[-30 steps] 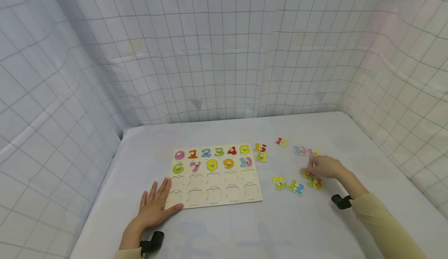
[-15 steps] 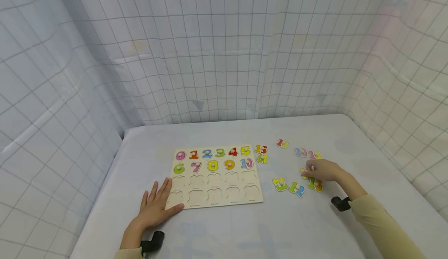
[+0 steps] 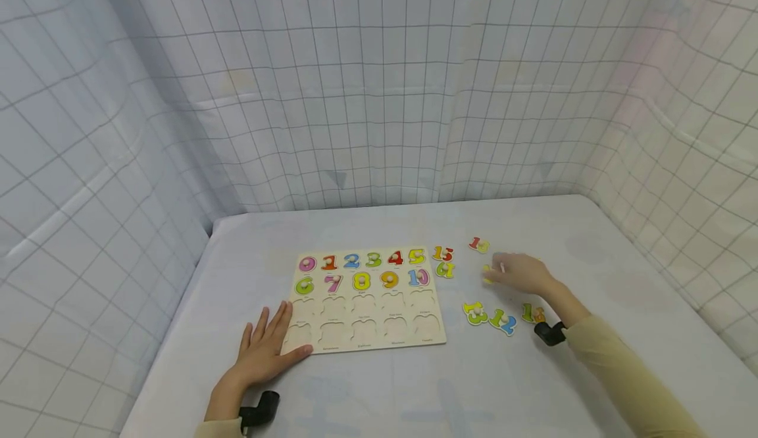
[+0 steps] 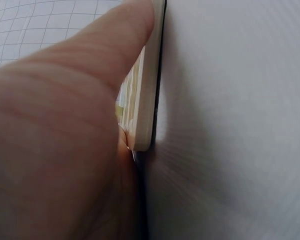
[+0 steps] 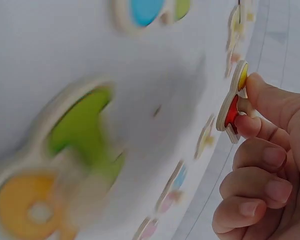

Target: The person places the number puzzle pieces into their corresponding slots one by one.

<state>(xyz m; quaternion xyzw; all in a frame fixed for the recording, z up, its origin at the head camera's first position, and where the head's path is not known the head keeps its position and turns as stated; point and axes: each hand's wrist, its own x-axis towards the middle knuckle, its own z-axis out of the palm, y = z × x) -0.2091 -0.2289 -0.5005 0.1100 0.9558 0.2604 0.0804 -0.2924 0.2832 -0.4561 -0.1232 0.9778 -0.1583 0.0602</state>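
Observation:
In the head view my left hand [image 3: 263, 349] lies spread at the lower left corner of a wooden number puzzle board [image 3: 379, 352]. Its thumb presses along the board's front edge, seen up close in the left wrist view. Pieces 0 to 10 sit in the two upper rows; the two lower rows show bare recesses. My right hand [image 3: 527, 275] is over the table right of the board. By its small knob, thumb and forefinger pinch a yellow-and-red number piece [image 5: 233, 102], tilted on edge. The other fingers are curled in toward the palm.
Loose pieces lie right of the board: a red 15 [image 3: 443, 254], a green-yellow piece [image 3: 445, 269], a red-yellow piece [image 3: 479, 245], a 13 [image 3: 475, 313], a 12 [image 3: 503, 321] and a green-orange piece [image 3: 533, 314]. Gridded white curtains [image 3: 379, 96] surround the table.
My right hand has picked up the yellow-and-red number piece from beside the green-orange one and moved left toward the board with it. My left hand stays in place.

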